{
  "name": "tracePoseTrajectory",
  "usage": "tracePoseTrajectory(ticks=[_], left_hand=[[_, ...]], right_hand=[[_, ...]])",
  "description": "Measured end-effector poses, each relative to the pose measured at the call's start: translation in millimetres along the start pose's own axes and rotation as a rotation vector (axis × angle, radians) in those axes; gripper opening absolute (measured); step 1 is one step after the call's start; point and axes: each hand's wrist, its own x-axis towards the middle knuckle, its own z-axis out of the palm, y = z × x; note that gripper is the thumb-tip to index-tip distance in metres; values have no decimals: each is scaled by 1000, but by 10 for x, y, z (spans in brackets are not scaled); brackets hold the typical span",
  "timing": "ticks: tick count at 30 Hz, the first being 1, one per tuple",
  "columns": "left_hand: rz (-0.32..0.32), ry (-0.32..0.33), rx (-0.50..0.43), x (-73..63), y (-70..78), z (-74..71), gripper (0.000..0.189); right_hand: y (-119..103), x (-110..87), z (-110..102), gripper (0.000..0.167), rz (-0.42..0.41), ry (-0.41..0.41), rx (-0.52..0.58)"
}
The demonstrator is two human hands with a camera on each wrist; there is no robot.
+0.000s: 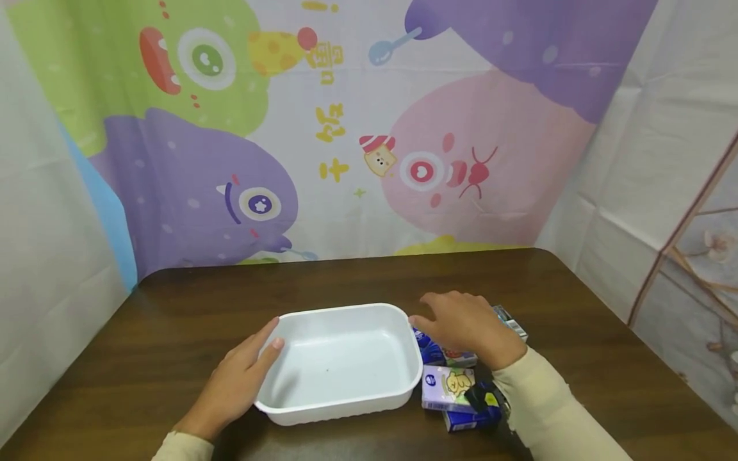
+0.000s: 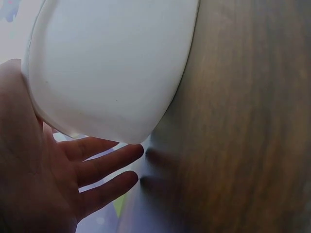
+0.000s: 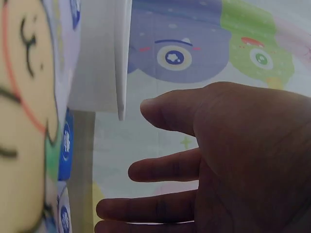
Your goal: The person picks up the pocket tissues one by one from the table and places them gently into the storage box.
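At the frame's lower centre sat the white tray point(image 1: 343, 371), perhaps steadied by my spread left hand point(image 1: 235, 376) against its left end; my right hand point(image 1: 464, 323), fingers wide, hovered beside its right rim above small boxes point(image 1: 446, 387).

Dark woodgrain desk point(image 1: 173, 333), rounded corners. Pretty goofy monster backdrop point(image 1: 346, 221) behind it. Creased white sheet point(image 1: 52, 224) left, flowery panel point(image 1: 712, 256) far right.
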Motion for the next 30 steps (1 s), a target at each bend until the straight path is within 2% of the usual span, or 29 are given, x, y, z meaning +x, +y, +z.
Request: tracePoseTrajectory(ticks=[5,19,30], left_hand=[[9,2,-5,16,7,-8,59],[16,9,-40,15,3,24,58],[25,18,-25,19,0,38,57]], right_hand=[[67,4,-10,60,23,-14,-3],[145,-17,7,60,19,-11,-4],[204,-2,-1,60,33,-19,-9]])
